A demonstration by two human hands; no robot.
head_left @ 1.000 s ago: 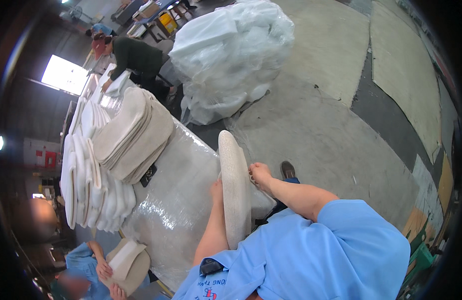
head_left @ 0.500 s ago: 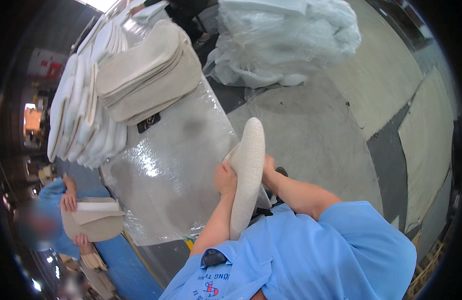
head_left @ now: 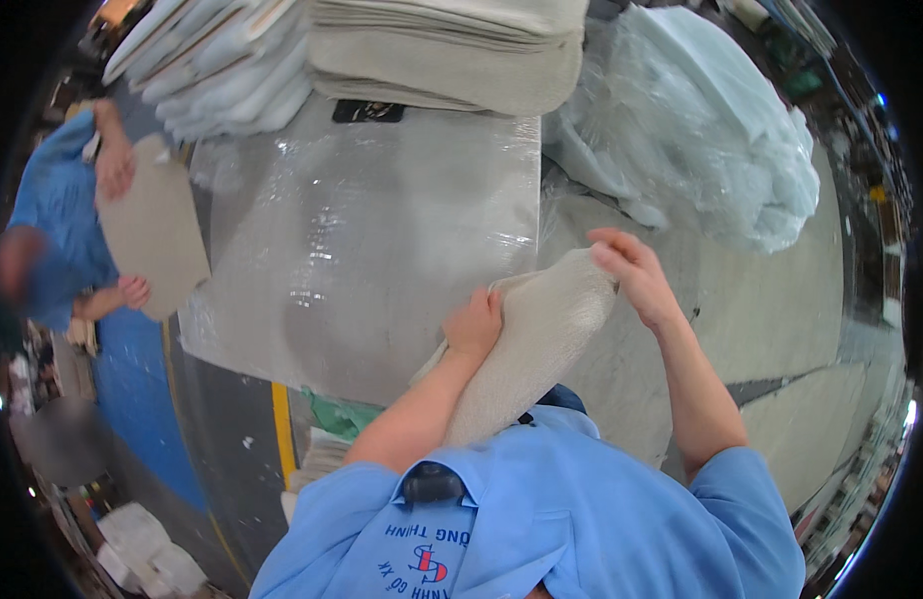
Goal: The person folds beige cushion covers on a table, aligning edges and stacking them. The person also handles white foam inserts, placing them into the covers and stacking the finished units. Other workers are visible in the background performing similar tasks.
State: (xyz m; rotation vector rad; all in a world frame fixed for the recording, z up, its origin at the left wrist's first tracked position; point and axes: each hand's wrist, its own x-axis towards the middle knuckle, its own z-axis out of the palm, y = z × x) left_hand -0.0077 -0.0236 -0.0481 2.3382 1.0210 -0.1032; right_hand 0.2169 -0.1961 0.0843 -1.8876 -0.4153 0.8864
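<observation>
A beige, textured fabric cushion point(head_left: 541, 329) is held slanting in front of my chest, its near end against my shirt. My left hand point(head_left: 473, 324) is closed on its left edge, fingers curled into the fabric. At the far right corner, my right hand point(head_left: 631, 272) pinches the cushion's edge between thumb and fingers. Beyond my left hand lies a plastic-wrapped work surface point(head_left: 402, 230). A stack of similar beige fabric pieces point(head_left: 442, 65) rests at its far end, with a small black item point(head_left: 368, 112) in front.
White padded pieces point(head_left: 232, 80) are piled at the far left. A big plastic-wrapped white bundle point(head_left: 701, 130) stands at the far right. On the left, a co-worker in blue point(head_left: 62, 210) holds a beige panel point(head_left: 157, 230). Green material point(head_left: 342, 411) lies below the surface's near edge.
My right hand has moved up and right to the cushion's far corner. The cushion has turned from edge-on to show its broad face. My view has shifted, and the co-worker's panel has turned.
</observation>
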